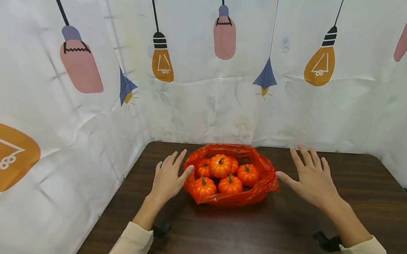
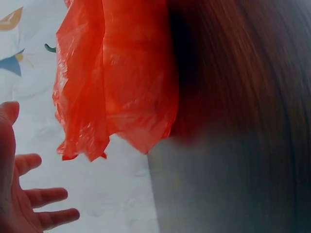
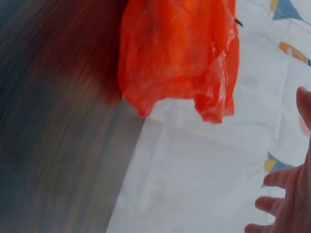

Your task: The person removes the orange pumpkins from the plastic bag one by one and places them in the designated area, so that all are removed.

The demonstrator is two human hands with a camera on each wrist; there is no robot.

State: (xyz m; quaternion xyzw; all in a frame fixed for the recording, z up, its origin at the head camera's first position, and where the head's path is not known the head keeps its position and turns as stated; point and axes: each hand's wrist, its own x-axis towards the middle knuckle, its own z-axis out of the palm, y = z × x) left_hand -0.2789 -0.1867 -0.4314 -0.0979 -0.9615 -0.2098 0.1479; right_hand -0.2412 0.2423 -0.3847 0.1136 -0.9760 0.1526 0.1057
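Observation:
A red plastic bag (image 1: 233, 199) stands with its mouth spread wide near the back of the table. Inside it sit several small orange pumpkins (image 1: 220, 166) with green stems. My left hand (image 1: 167, 179) is held beside the bag's left edge, fingers spread and holding nothing. On the other side, my right hand (image 1: 312, 179) hovers with straight, spread fingers, its thumb close to the bag's right edge. In the left wrist view the bag's side (image 2: 138, 73) hides nearly all the pumpkins; the right wrist view also shows the bag (image 3: 170, 53) from outside.
The dark wooden table (image 1: 243, 244) has rounded back corners. A white cloth (image 1: 206, 102) printed with hanging lamps and bulbs rises behind it and along the left and right sides. Dark straps (image 1: 327, 241) sit at both wrists, below the cream sleeves.

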